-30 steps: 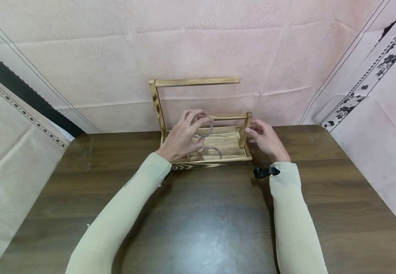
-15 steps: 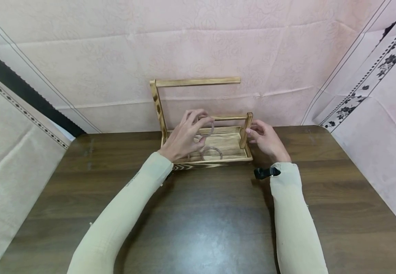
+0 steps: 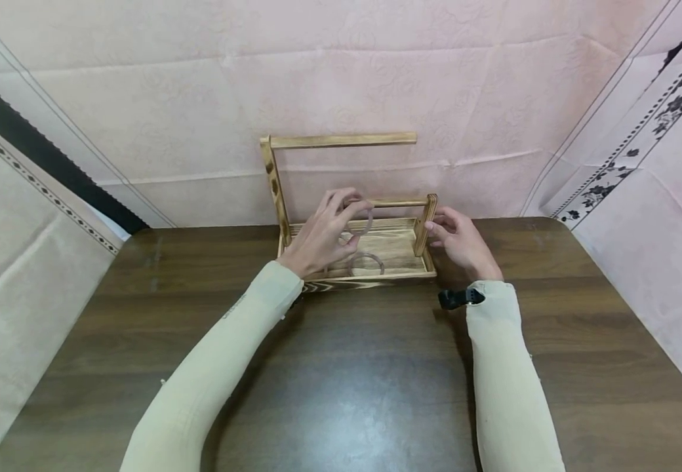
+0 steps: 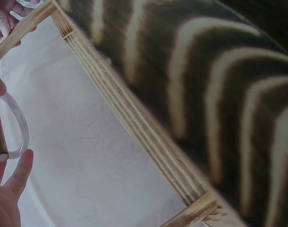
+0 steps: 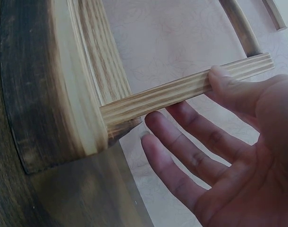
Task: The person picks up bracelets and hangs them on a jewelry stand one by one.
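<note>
Round rod end, left wrist view only

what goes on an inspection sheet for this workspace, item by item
Surface: brown wood-grain table, glare near its middle
Job's things: wooden rack; held ring at the free end of the short bar, threading unclear; at least one loose ring in the tray
Clutter: nothing seen
Hands: left hand pinches the held ring; right hand pinches the short upright
Cables: nothing seen
Surroundings: pale patterned cloth behind
</note>
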A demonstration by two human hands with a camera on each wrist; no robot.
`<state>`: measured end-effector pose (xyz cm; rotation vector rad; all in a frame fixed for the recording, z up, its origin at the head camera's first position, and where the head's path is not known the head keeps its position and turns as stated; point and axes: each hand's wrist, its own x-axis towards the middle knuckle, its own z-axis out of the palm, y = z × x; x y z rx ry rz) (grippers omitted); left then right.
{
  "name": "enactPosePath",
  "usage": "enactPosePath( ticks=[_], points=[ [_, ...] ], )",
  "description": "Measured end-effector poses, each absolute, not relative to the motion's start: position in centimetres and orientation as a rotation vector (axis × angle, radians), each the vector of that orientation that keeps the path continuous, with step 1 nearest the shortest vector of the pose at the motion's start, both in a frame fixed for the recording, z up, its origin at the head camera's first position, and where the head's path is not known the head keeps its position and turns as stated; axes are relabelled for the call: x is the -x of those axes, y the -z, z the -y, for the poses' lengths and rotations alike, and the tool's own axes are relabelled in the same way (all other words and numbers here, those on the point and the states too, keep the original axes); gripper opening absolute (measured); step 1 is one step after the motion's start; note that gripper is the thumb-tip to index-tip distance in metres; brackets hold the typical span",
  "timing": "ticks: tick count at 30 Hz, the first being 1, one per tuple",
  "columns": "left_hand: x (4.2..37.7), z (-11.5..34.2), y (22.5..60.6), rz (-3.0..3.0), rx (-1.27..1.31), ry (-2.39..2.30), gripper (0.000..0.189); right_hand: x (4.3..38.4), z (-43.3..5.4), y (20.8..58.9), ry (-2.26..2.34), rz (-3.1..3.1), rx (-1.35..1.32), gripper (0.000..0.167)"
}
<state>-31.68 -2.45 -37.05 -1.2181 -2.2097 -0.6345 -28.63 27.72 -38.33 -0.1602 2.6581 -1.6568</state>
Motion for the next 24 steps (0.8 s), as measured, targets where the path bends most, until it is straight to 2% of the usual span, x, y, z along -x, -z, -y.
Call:
enactPosePath(
  ticks=[24],
  points=[
    [31.8,1.0,37.2,2.242,1.202,0.651,0.059,28.4,-27.7,37.9,1.665,-2.638,0.157,0.038]
  ],
)
